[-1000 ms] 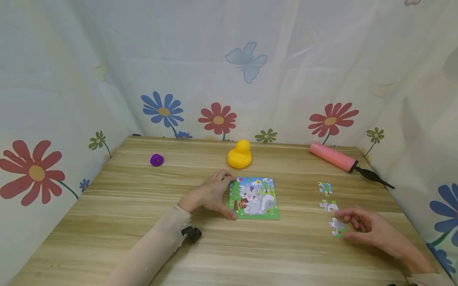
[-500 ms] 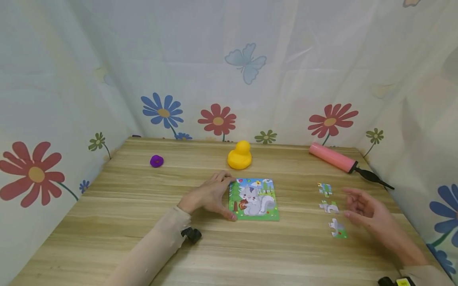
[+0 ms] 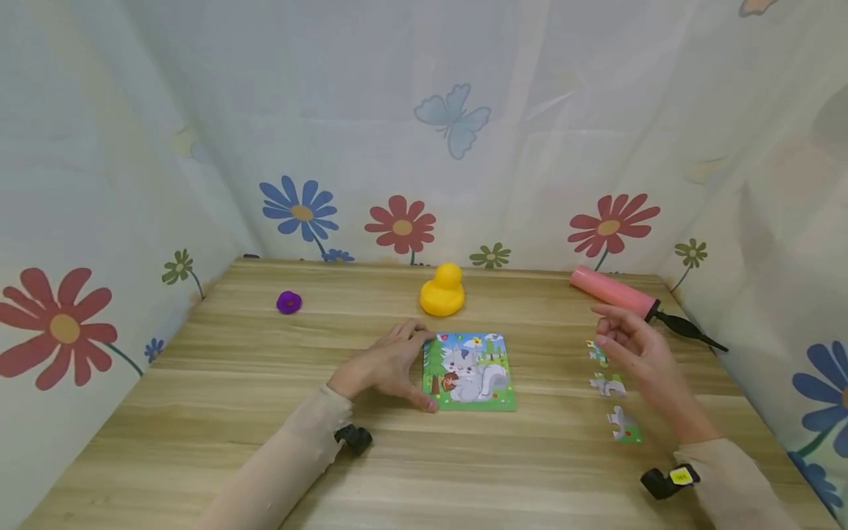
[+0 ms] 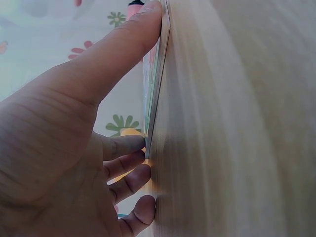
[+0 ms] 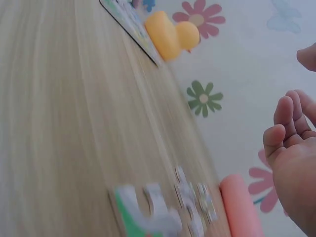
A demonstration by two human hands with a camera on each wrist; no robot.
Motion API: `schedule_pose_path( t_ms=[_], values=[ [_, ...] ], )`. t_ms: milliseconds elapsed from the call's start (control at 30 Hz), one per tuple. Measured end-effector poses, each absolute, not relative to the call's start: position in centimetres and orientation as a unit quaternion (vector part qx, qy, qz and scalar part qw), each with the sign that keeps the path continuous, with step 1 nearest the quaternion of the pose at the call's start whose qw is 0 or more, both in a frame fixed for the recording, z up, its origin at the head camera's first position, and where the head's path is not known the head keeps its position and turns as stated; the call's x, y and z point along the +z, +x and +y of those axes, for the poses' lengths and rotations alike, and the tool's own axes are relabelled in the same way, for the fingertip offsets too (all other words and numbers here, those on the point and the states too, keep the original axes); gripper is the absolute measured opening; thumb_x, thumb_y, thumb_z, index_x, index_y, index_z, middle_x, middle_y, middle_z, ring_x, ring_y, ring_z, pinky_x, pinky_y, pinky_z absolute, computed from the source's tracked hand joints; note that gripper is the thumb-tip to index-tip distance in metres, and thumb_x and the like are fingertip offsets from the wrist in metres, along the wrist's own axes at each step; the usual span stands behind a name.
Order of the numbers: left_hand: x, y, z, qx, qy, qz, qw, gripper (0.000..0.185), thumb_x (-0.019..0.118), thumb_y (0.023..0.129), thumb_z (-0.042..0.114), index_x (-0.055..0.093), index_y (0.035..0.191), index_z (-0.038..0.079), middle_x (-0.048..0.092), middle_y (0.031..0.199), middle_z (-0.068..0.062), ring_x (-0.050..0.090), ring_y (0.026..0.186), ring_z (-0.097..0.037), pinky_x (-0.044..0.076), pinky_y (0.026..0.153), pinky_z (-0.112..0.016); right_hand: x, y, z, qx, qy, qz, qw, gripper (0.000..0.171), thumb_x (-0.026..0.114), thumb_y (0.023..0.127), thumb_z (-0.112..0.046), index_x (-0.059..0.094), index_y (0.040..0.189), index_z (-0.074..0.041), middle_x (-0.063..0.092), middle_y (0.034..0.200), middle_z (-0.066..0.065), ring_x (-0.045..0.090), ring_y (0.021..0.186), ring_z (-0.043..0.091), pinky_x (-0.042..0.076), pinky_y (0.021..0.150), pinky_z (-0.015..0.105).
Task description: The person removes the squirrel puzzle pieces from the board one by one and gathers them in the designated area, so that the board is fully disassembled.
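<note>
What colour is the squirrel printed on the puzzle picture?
The squirrel is mostly pale grey, seen best in the head view.

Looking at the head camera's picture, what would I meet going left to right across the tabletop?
A small purple object, the left hand, the squirrel picture, the right hand.

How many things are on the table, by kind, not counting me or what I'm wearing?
Squirrel picture board: 1
Loose puzzle pieces: 3
Yellow duck: 1
Purple ring-like item: 1
Pink tube with a black tip: 1
Total: 7
</note>
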State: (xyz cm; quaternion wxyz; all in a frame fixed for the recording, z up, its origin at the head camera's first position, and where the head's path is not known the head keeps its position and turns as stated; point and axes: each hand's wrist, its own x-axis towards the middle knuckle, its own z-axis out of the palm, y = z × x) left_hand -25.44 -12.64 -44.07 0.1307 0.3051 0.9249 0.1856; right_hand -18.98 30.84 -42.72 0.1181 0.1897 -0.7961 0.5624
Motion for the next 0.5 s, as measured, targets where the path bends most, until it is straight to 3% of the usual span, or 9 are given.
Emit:
schedule_pose_path(
  t_ms=[267,500],
  values=[
    [-44.2,-25.5,-12.7,0.182,0.307,0.925,0.131,0.132,0.098,0.074,0.069,0.035,0.173,0.008,0.031,0.175,-0.015,0.035,0.156,-0.033,0.033,0.133,-0.054,-42.0,-21.2,26.4,0.573,0.175,-0.796,0.086,0.050,0.066,0.112,-0.007,0.050,0.157,0.007,0.056,0.120,0.011,0.060,0.101,0.011,0.055,0.084,0.015],
    [-44.3,-25.6,-12.7,0.175,0.309,0.927,0.124,0.132,0.098,0.074,0.070,0.036,0.173,0.009,0.032,0.175,-0.013,0.036,0.156,-0.033,0.033,0.133,-0.054,-42.1,-22.8,23.1,0.533,0.133,-0.833,0.061,0.053,0.075,0.109,-0.017,0.055,0.157,-0.004,0.059,0.124,0.018,0.061,0.103,0.020,0.053,0.081,0.016]
  ],
)
